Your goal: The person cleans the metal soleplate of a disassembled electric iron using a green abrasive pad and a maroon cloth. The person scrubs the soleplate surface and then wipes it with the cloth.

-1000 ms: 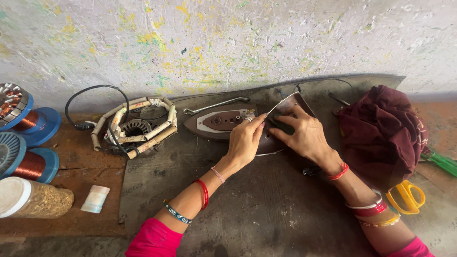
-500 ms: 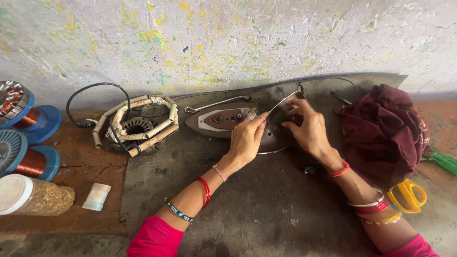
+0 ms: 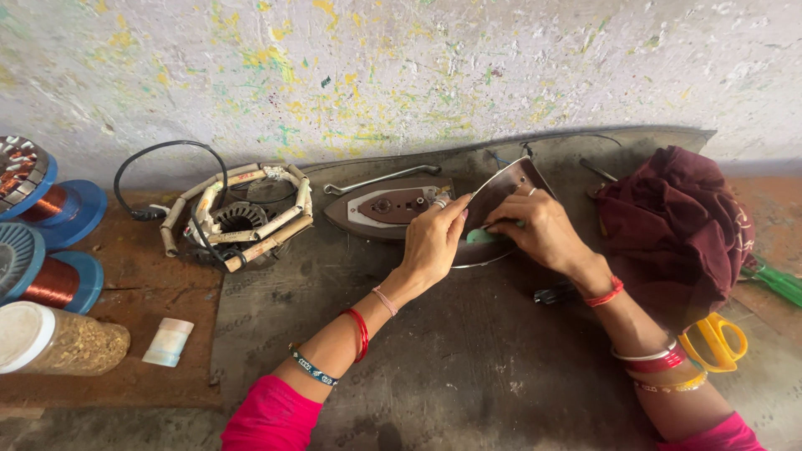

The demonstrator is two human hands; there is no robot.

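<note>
Nearest us, our two forearms come up over the dark mat (image 3: 468,367), pink sleeves at the bottom edge, bangles and threads on both wrists. Yellow scissors (image 3: 710,341) lie on the mat just beside our right forearm. At the left edge we see a plastic jar (image 3: 50,341) lying on its side, with a small white roll (image 3: 169,342) next to it on the brown board.

Farther in, our left hand (image 3: 433,244) pinches the edge of the thin metal plate (image 3: 505,190), thumb and fingers closed narrowly on it. Our right hand (image 3: 541,227) curls its fingers over the plate's lower part, pressing a small pale-green piece; how tightly it grips we cannot tell. The plate is pointed, dark and shiny, tilted up on edge. It stands against the iron base (image 3: 388,205), a flat brown-and-grey body lying mid-mat.

Right of the hands sits a bundled maroon cloth (image 3: 677,225). To the left lie a motor winding (image 3: 238,219) and blue spools of copper wire (image 3: 50,280). The paint-flecked wall (image 3: 401,75) rises behind.
</note>
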